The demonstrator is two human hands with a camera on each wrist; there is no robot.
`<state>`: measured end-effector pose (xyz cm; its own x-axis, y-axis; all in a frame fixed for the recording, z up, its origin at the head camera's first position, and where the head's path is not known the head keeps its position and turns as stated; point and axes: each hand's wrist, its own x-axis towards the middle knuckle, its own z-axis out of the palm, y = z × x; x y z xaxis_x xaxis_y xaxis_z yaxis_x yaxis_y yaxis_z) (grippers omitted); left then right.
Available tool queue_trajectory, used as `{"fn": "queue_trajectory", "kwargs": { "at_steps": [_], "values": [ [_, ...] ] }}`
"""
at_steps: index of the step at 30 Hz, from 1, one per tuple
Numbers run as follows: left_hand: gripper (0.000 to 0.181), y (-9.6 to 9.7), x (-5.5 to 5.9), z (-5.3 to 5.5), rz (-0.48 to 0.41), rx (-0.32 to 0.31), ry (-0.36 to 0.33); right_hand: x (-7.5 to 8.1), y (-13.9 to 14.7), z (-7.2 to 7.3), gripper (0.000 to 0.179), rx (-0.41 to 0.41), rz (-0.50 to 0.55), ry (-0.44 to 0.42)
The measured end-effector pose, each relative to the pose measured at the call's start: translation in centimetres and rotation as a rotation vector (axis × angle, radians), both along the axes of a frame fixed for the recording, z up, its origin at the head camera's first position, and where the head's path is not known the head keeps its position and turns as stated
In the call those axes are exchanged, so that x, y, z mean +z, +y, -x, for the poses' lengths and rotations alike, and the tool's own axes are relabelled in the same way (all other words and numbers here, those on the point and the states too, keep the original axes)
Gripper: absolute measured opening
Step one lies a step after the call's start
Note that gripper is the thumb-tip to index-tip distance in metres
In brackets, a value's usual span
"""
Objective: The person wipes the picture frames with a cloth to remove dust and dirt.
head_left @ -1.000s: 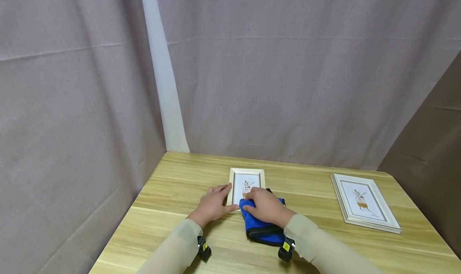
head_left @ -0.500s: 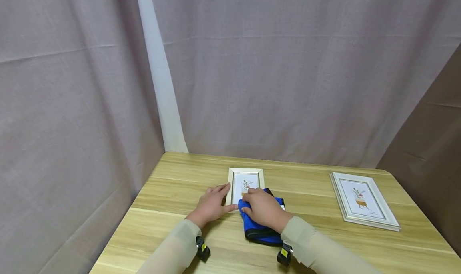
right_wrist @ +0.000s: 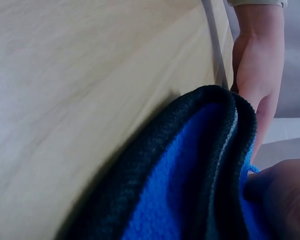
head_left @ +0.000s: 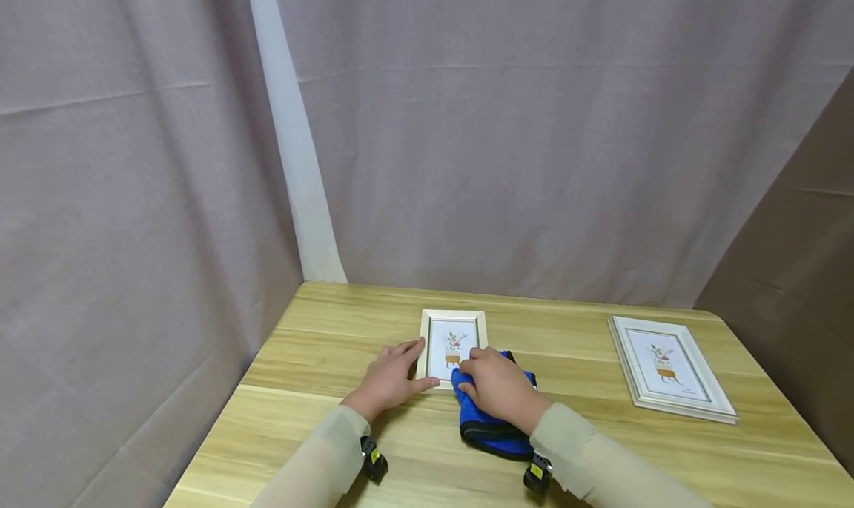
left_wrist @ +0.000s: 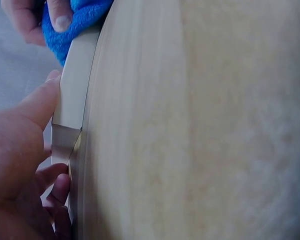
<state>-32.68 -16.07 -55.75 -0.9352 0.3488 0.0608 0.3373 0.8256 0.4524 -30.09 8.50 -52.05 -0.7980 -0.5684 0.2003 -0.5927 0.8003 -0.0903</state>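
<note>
A small cream picture frame (head_left: 452, 342) lies face up on the table, showing a flower-and-pot print. At its lower left corner, my left hand (head_left: 388, 380) grips it, fingers along the left side and thumb on the near edge. The left wrist view shows that thumb against the frame's pale side (left_wrist: 76, 87) and the other fingers curled at the corner. My right hand (head_left: 499, 389) holds a folded blue cloth (head_left: 472, 413) with black edging, bunched over the frame's lower right corner. Close up in the right wrist view, the cloth's dark folded border (right_wrist: 155, 150) rests along the wood.
Another picture frame (head_left: 674, 411), white and apparently stacked on one more, lies on the right of the wooden table (head_left: 320, 330). Grey-mauve curtains (head_left: 500, 159) hang behind the table and at its left. Each wrist wears a black strap device (head_left: 375, 462).
My right hand has slid slightly right with the cloth, uncovering more of the print's lower part. The left hand keeps its grip on the frame's corner.
</note>
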Motion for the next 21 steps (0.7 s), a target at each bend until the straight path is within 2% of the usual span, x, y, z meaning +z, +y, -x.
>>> {"fn": "queue_trajectory", "kwargs": {
  "at_steps": [16, 21],
  "values": [
    [0.095, -0.1, 0.0, -0.1, -0.001, 0.014, -0.031, -0.4, 2.5, -0.4, 0.016, -0.024, 0.059, -0.001],
    [0.095, 0.0, 0.0, -0.2, -0.007, 0.009, -0.029, -0.5, 3.2, -0.5, 0.020, -0.071, 0.094, -0.042]
  ]
}}
